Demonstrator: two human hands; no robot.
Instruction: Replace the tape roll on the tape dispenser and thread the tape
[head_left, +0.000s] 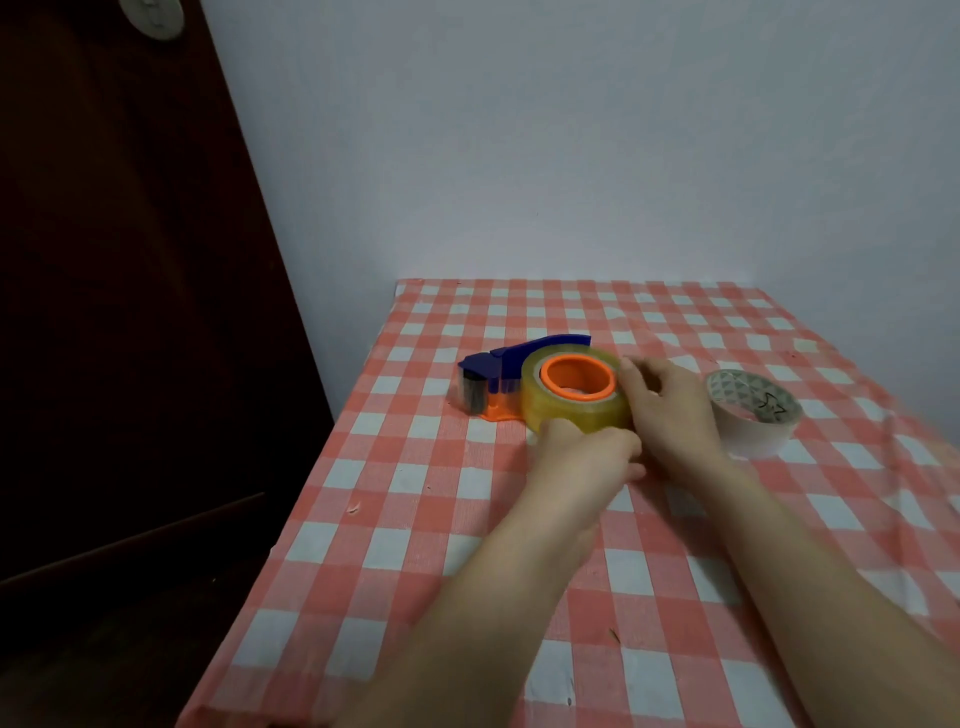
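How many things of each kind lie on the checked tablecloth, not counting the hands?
Tape rolls: 2, the yellowish roll on the dispenser's orange hub and the white roll lying flat to its right
Tape dispensers: 1, the blue and orange dispenser
Total: 3

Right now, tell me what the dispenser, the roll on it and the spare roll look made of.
Dispenser: hard plastic, blue over orange, with a smooth moulded look. Yellowish roll: glossy clear plastic tape, since light shows through it, on an orange hub. Spare roll: matte pale tape, paper or cloth, unclear; its printed core is likely cardboard.
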